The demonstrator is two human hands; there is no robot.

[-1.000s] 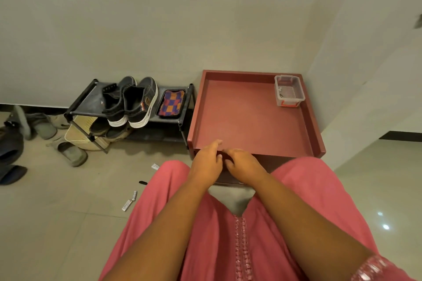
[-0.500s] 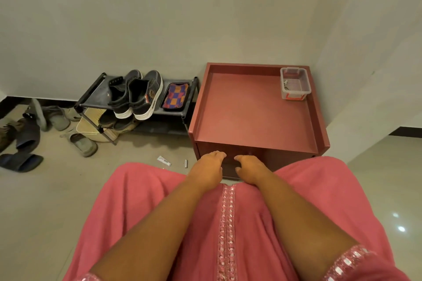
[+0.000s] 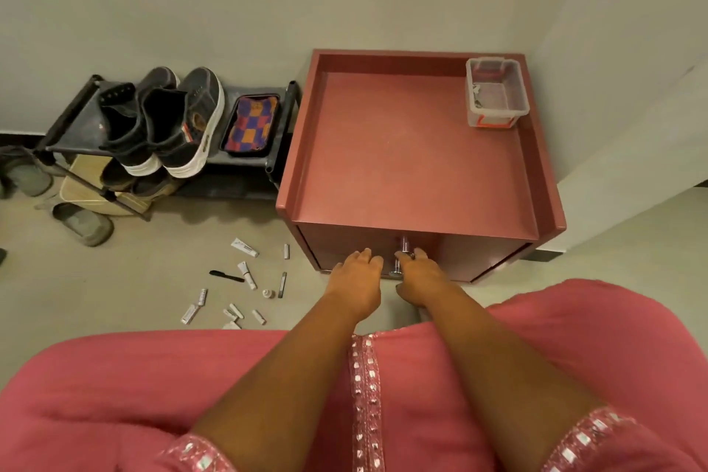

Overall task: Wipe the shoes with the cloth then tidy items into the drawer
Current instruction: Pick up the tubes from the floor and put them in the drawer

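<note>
Red cabinet (image 3: 413, 149), at 12 o'clock of the person: raised rim on three sides of its top surface; the drawer (image 3: 367, 249) front faces the person, its lower edge partly hidden behind the hands. Whether the drawer is fully closed cannot be told.

Chrome handle (image 3: 402, 257) on the drawer front: the right hand (image 3: 419, 278) has its fingers curled about the handle; fingertips hidden behind it. The left hand (image 3: 358, 280), just beside at 9 o'clock of the right, rests its straight fingers against the drawer front; the two hands are slightly apart.

Clear plastic box (image 3: 496, 94), at 1 o'clock on the cabinet top: red clip at its front; small contents too blurred to identify.

Black shoe rack (image 3: 72, 119), at 10 o'clock: pair of dark shoes (image 3: 164, 123) with white soles on the upper shelf; a small orange tab on one side, lettering unreadable. Checked cloth (image 3: 251, 124), purple, orange and red, lies in a black tray (image 3: 230, 149) just beside the shoes. The lower shelf's footwear is mostly hidden.

Floor at 9 o'clock: scattered small white tubes (image 3: 245, 247), a black-handled tool (image 3: 226, 275), a tiny bottle (image 3: 268, 293); printing illegible. Grey slippers (image 3: 82, 228) at the left edge, partly cut off.
</note>
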